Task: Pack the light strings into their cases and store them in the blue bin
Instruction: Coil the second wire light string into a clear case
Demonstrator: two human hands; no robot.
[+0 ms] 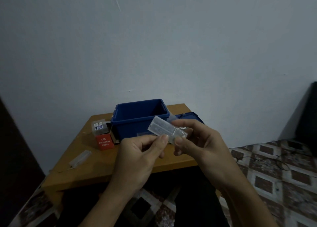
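Both hands hold a clear plastic battery case (160, 127) of a light string in front of the blue bin (127, 122). My right hand (197, 141) grips its right end, where the bundled wire (181, 132) sits under the fingers. My left hand (145, 151) pinches the case's lower left edge between thumb and forefinger. The bin stands open on the wooden table (106, 161). A second clear case (80, 159) lies on the table's left side. A red box (104, 142) marked "LED Decorative Lights" stands left of the bin.
A white box (98, 126) sits behind the red one. The blue bin lid (190, 117) lies behind my right hand. A patterned floor (274, 166) spreads to the right, with a dark object (308, 110) at the far right wall.
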